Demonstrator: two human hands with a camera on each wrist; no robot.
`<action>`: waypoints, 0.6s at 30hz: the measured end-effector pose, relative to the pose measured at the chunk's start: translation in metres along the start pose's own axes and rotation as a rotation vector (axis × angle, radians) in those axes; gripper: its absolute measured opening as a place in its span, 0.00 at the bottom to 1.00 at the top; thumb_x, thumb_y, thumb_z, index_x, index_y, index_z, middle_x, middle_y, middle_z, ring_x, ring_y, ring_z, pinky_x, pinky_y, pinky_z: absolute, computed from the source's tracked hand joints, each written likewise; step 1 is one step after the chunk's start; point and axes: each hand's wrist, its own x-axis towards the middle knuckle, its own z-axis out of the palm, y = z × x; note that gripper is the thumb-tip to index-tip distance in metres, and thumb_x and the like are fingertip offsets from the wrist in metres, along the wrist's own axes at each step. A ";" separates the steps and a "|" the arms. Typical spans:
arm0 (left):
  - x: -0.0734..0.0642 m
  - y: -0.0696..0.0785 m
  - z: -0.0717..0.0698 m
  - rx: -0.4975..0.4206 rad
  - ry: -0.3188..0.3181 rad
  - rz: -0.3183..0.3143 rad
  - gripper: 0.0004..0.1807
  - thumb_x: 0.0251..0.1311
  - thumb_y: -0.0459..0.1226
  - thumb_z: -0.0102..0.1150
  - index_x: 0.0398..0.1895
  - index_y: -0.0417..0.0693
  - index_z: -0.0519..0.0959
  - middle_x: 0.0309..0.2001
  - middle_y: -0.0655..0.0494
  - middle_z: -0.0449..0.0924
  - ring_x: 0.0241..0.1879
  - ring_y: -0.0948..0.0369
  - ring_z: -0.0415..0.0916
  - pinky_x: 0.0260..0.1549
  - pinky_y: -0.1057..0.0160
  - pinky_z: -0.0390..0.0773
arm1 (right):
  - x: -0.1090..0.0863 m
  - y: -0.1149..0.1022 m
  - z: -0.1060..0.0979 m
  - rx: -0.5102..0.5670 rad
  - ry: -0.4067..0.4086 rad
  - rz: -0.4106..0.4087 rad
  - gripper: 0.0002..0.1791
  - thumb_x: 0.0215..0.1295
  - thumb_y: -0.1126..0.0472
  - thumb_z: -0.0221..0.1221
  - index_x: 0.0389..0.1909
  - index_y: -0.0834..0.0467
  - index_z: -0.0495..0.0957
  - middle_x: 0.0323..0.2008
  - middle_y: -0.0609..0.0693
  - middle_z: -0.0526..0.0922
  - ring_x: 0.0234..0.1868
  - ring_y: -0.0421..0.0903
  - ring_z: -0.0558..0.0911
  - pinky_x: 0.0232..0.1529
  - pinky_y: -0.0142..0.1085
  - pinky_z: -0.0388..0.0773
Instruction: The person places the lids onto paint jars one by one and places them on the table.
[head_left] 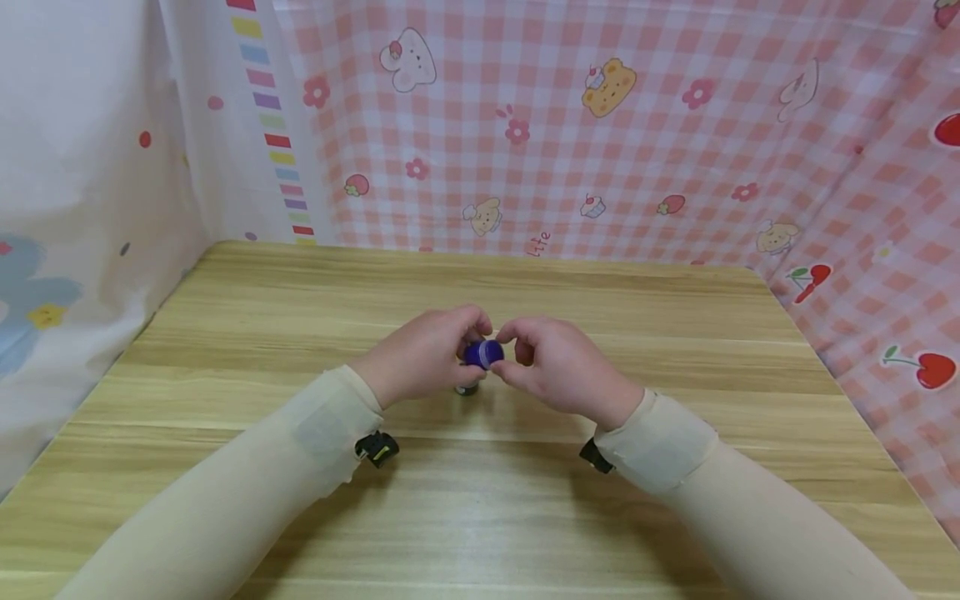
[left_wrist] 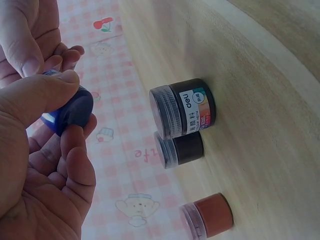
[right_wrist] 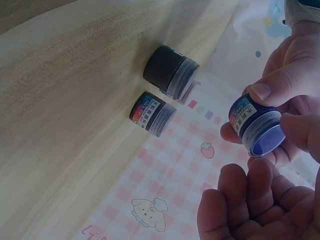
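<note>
My left hand (head_left: 423,354) grips a small blue paint jar (right_wrist: 245,117) by its body, raised above the table. The jar is tilted, its clear ribbed lid (right_wrist: 265,135) facing my right hand (head_left: 558,362). The right thumb and a fingertip pinch at the lid's edge, while its other fingers curl loosely below in the right wrist view. Part of the jar is hidden behind the left thumb in the left wrist view. Beneath the hands stands a black paint jar (left_wrist: 195,107) with a clear lid and printed label.
Close by the black jar is another dark jar (left_wrist: 190,147), and farther along stands a reddish-brown jar (left_wrist: 215,215). The wooden table (head_left: 465,517) ends at a pink checked cloth (head_left: 525,167) behind and cloth on both sides.
</note>
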 end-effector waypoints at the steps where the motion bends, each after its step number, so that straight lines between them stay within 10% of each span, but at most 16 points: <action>1: 0.000 0.000 0.000 0.001 0.000 -0.001 0.22 0.65 0.38 0.72 0.58 0.46 0.75 0.51 0.52 0.88 0.46 0.62 0.85 0.49 0.60 0.86 | 0.000 0.000 0.000 0.003 -0.002 0.002 0.18 0.68 0.55 0.70 0.54 0.59 0.83 0.26 0.46 0.76 0.25 0.41 0.71 0.30 0.35 0.69; 18: -0.001 0.000 0.000 -0.017 0.006 0.003 0.21 0.64 0.37 0.73 0.57 0.47 0.76 0.49 0.52 0.87 0.45 0.61 0.85 0.48 0.60 0.85 | 0.000 0.001 0.000 0.007 -0.013 -0.012 0.19 0.67 0.57 0.70 0.55 0.58 0.82 0.24 0.45 0.76 0.22 0.40 0.69 0.27 0.33 0.67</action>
